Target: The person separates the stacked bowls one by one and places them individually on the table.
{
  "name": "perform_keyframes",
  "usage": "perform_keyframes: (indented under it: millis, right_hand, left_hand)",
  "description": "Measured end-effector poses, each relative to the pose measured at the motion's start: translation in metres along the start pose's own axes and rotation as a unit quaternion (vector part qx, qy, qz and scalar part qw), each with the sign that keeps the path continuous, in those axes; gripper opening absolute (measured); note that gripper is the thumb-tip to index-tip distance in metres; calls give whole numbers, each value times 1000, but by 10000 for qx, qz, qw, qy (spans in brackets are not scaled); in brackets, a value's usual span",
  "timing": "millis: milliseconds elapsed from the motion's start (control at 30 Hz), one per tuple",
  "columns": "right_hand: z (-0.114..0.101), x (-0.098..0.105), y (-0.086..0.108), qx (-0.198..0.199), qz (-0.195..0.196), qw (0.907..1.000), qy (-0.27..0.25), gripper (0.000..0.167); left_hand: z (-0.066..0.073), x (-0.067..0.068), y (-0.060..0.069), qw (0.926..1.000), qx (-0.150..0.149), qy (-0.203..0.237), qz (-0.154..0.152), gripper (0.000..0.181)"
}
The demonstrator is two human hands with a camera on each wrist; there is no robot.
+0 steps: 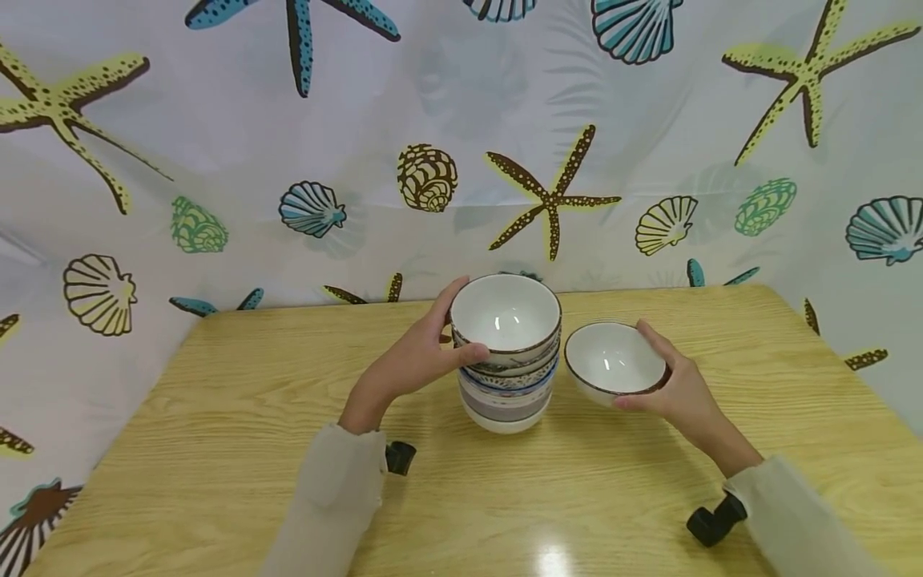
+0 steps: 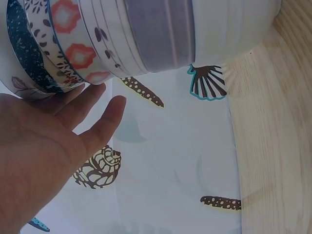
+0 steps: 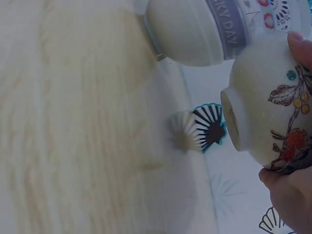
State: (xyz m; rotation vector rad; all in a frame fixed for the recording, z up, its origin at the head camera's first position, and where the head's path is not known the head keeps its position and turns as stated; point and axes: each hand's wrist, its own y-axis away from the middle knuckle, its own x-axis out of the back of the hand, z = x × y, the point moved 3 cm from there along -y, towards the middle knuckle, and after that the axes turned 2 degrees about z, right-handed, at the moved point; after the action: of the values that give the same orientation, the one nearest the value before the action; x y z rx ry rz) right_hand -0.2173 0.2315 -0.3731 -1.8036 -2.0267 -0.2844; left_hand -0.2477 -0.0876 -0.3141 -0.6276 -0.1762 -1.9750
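Observation:
A stack of several bowls (image 1: 507, 405) stands on the wooden table, their outsides patterned with blue, red and grey-purple bands. The topmost bowl (image 1: 505, 312) is white inside with a brown rim. My left hand (image 1: 414, 353) holds this top bowl from the left, thumb at the front of the rim and fingers round the far side. Right of the stack, my right hand (image 1: 674, 385) grips another white bowl (image 1: 613, 357) by its right side. That bowl's outside (image 3: 263, 92) bears a branch with red flowers, and its foot is off the table in the right wrist view.
The light wooden table (image 1: 238, 449) reaches back to a white cloth (image 1: 389, 248) printed with starfish and shells. Dark camera mounts (image 1: 714, 521) sit at both wrists, below beige sleeves.

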Motion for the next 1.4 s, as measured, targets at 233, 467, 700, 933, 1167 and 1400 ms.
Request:
perform_keyframes:
  millis: [233, 467, 700, 933, 1167, 1400]
  right_hand:
    - [9, -7, 1, -10, -208, 9994, 278, 110]
    - [16, -11, 2, 9, -342, 9993, 166, 112]
    - [22, -14, 1, 29, -380, 9991, 178, 113]
    - [27, -14, -1, 58, -488, 9987, 155, 115]
    - [33, -11, 0, 37, -642, 9979, 113, 116]
    - [38, -9, 1, 169, -796, 9967, 48, 115]
  left_hand:
    - [1, 1, 0, 10000, 8, 2, -11, 127]
    - [3, 0, 2, 10000, -57, -2, -60, 122]
    - [2, 0, 2, 9999, -60, -89, -62, 120]
    - [3, 0, 1, 9999, -19, 45, -112, 125]
    - [3, 1, 1, 9999, 4, 120, -93, 126]
    - [1, -1, 0, 9992, -91, 360, -125, 123]
